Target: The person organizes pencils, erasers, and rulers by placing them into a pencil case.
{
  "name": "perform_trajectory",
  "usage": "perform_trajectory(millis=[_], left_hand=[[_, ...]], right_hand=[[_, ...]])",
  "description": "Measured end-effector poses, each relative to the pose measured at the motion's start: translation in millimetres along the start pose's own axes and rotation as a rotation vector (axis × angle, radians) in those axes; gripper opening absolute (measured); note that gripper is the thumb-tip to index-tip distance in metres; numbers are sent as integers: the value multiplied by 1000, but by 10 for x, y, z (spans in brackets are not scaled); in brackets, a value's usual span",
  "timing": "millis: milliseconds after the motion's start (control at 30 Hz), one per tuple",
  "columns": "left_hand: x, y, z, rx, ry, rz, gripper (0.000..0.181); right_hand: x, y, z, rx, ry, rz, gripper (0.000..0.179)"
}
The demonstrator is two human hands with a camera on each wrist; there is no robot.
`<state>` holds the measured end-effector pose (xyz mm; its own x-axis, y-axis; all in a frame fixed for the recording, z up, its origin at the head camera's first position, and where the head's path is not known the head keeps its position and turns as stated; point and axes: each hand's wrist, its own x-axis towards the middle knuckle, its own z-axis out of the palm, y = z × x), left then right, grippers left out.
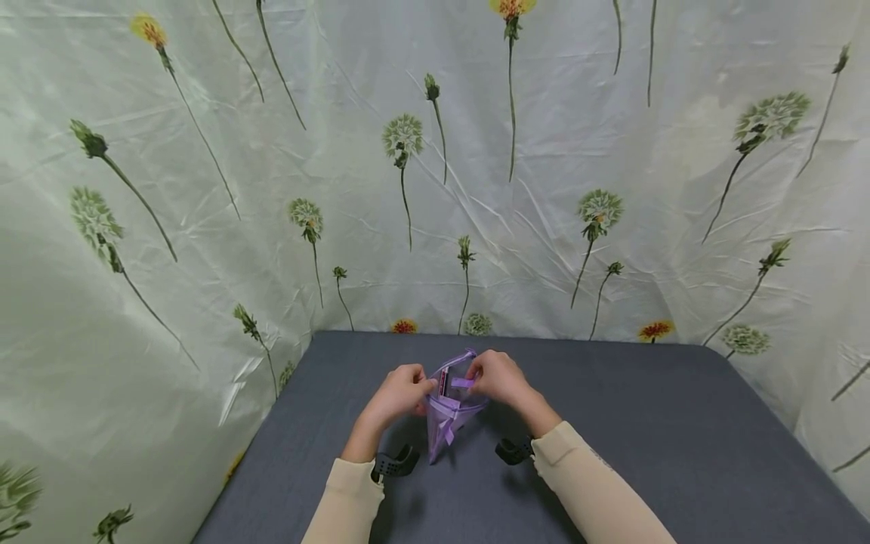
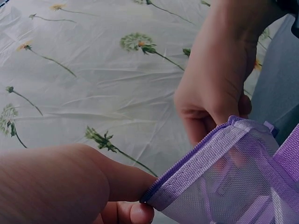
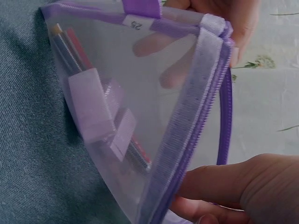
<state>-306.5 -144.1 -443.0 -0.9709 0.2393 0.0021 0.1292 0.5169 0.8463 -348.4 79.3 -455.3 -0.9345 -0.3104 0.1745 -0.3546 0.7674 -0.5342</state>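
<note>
A purple mesh zip pouch [image 1: 454, 420] hangs tilted over the dark table, its mouth spread. My left hand [image 1: 402, 389] pinches one end of the zipper edge [image 2: 196, 163], thumb on top and fingers curled beneath. My right hand [image 1: 501, 376] reaches into the mouth, and in the head view its thumb and finger pinch a small purple strip [image 1: 464, 383]. Mesh and zipper partly hide its fingertips. Through the mesh in the right wrist view show a pale pink-white block [image 3: 91, 105], a smaller block [image 3: 124, 135] and several thin pencil-like sticks [image 3: 74, 49]. A dark, pink-edged item [image 1: 444, 381] shows near my left thumb.
The dark grey table [image 1: 646, 446] extends around both arms. Behind and to the sides hangs a pale curtain [image 1: 435, 287] printed with dandelions. A black wrist device [image 1: 396, 461] sits on my left wrist and another black device [image 1: 513, 451] on my right.
</note>
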Motion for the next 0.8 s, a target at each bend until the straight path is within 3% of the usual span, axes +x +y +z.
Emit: perform_trajectory(millis=[200,800], left_hand=[[-1,12,9,0,-8,-6,26],[11,-3,37,-29,5,0,28]], right_hand=[[40,-3,76,-35,-1,23,21],[81,-119,195,-43,-27,-17,18]])
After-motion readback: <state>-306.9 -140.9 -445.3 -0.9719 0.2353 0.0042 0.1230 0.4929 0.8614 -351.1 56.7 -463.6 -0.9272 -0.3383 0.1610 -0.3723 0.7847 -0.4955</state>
